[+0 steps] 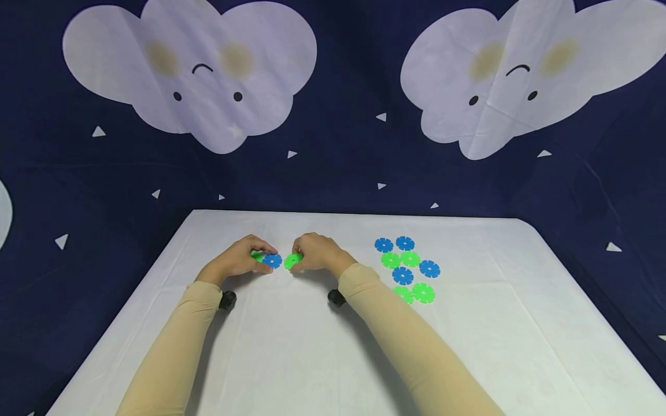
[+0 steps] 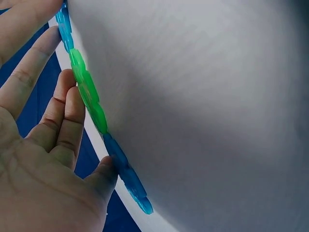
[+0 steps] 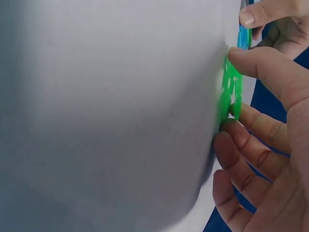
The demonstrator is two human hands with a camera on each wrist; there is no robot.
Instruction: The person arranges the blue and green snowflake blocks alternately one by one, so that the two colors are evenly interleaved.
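My left hand [image 1: 241, 258] holds a blue notched plastic disc [image 1: 272, 260] at the table's far left, index finger on one side and thumb on the other. Beside it, a green disc [image 2: 89, 94] is partly hidden by that hand in the head view. The left wrist view also shows a second blue disc [image 2: 65, 29] by the fingertips, in line with the others. My right hand [image 1: 317, 252] pinches another green disc [image 1: 293, 261] between thumb and fingers, tilted up and a small gap to the right of the blue one.
Several loose discs lie on the right of the white table [image 1: 510, 323], among them a blue disc [image 1: 429, 268] and a green disc [image 1: 424, 293]. The right forearm passes close to them. A dark blue cloth [image 1: 343, 167] with clouds hangs behind the table.
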